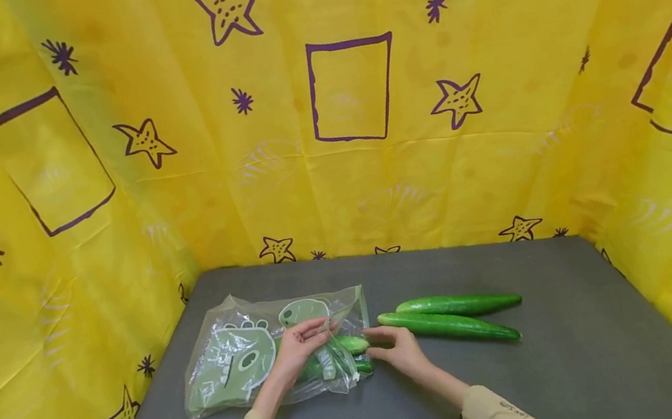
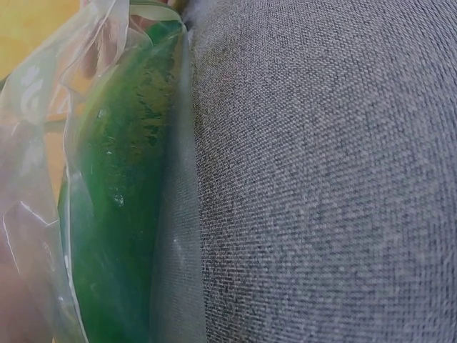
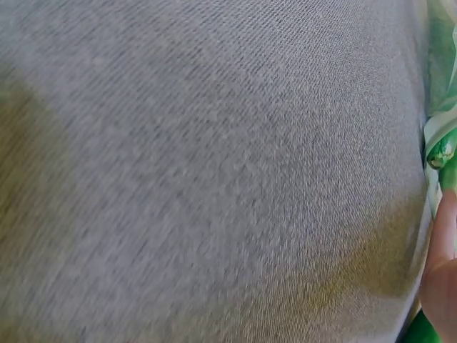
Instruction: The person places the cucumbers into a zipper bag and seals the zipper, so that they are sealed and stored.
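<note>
A clear zip bag [image 1: 233, 391] printed with green cartoon shapes lies on its side, its mouth facing right. Inside it are cucumbers; the pale end of one cucumber [image 1: 354, 344] and the darker end of another poke out at the mouth. My left hand [image 1: 297, 351] pinches the bag's upper edge near that mouth. Through the film, the left wrist view shows a cucumber [image 2: 121, 207] lengthwise. My right hand [image 1: 404, 353] has thumb and fingers about the pale cucumber end; its thumb [image 3: 444, 229] lies against that cucumber in the right wrist view.
Two more cucumbers, a rear one [image 1: 461, 304] and a front one [image 1: 458, 325], lie side by side to the right of the bag. All rests on a grey cloth-covered table [image 1: 568, 363]. Yellow patterned curtains [image 1: 371, 182] enclose the table at the back and both sides.
</note>
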`<state>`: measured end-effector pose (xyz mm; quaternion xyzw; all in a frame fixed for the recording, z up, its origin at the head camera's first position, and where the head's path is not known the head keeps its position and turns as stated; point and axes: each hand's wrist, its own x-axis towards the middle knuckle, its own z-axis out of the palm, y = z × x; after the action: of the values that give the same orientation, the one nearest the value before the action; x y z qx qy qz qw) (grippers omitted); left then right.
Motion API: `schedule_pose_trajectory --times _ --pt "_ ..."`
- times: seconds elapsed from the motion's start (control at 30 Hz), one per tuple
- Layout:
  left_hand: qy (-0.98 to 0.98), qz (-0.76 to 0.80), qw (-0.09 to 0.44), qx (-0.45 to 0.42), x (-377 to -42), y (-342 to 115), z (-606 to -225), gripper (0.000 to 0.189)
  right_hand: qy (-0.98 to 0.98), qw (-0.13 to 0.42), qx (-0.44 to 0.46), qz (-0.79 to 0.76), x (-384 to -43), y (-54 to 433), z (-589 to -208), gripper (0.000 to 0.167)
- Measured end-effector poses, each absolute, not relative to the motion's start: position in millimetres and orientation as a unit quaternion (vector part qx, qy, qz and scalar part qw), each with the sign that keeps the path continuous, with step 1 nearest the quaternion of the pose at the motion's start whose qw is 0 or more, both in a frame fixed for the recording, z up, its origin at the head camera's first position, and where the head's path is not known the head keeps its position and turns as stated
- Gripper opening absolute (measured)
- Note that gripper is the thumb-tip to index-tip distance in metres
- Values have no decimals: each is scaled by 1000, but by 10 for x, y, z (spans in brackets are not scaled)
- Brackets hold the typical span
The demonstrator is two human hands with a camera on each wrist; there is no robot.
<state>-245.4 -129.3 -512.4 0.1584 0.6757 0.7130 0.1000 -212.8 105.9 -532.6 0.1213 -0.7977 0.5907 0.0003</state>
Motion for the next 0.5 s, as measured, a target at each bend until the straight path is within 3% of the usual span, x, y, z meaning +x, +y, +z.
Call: schedule_pose_trajectory --times 0.5 --pt "663 723 93 168 -2456 -1297 -5130 39 -793 -54 118 595 -2061 1307 -5248 41"
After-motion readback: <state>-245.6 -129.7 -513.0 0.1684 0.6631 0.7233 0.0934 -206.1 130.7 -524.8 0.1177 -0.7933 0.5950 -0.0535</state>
